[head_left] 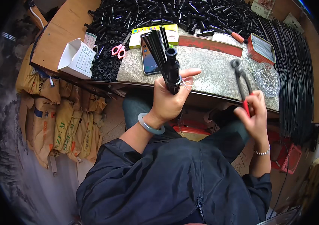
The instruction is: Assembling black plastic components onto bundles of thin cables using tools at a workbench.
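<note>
My left hand (170, 99) is closed round a bundle of black rods (155, 48) together with a thick black tube (172, 67), which looks like an umbrella frame. Its index finger points off to the right. Thin pale wires (186, 83) stick out by the thumb. In my right hand (256, 112) I grip end-cutting pincers (242, 80) by their red handles, the dark jaws raised over the bench and slightly blurred. The pincers and the bundle are well apart. Behind the bundle a phone (148, 60) lies on the bench, partly covered by it.
Black tubular parts (148, 13) heap along the back of the bench (219, 69). Pink scissors (119, 51) and a white box (77, 58) are at left. A bowl of small metal pieces (266, 79), a red tin (261, 49) and long black rods (294, 71) occupy the right. Sacks (63, 123) stand below left.
</note>
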Demonstrator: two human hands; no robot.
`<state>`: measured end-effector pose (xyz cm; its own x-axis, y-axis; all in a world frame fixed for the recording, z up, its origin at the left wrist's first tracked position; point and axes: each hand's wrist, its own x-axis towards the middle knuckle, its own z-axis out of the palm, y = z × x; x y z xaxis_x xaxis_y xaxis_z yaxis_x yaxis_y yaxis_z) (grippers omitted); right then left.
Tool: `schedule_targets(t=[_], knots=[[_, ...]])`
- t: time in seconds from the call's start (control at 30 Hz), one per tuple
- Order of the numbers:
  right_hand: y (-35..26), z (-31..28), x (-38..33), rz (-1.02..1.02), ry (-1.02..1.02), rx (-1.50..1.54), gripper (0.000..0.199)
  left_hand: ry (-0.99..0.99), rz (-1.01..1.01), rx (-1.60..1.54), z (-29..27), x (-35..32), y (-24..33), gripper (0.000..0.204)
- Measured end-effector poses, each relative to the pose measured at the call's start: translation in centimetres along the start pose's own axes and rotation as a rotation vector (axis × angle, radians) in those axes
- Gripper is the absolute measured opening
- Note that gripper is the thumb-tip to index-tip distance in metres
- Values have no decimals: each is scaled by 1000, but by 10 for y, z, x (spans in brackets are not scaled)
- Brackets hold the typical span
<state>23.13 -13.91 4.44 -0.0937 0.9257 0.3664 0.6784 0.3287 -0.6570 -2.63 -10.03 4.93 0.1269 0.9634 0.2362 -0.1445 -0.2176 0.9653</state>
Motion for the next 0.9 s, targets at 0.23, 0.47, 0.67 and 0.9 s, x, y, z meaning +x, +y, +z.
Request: schedule_targets(t=[0.23,0.47,0.67,0.9], knots=[[-57,-1,4,-451,4,-609,25,45,-94,20,5,4,-3,26],[-65,-1,7,-560,13,-672,19,1,-75,-11,1,3,-9,31],[-61,-4,3,-429,-260,-270,21,-76,-57,-24,-3,-1,-2,27],[-67,2,-9,726,-1090,892,56,-102,29,-36,-1,-9,0,18]])
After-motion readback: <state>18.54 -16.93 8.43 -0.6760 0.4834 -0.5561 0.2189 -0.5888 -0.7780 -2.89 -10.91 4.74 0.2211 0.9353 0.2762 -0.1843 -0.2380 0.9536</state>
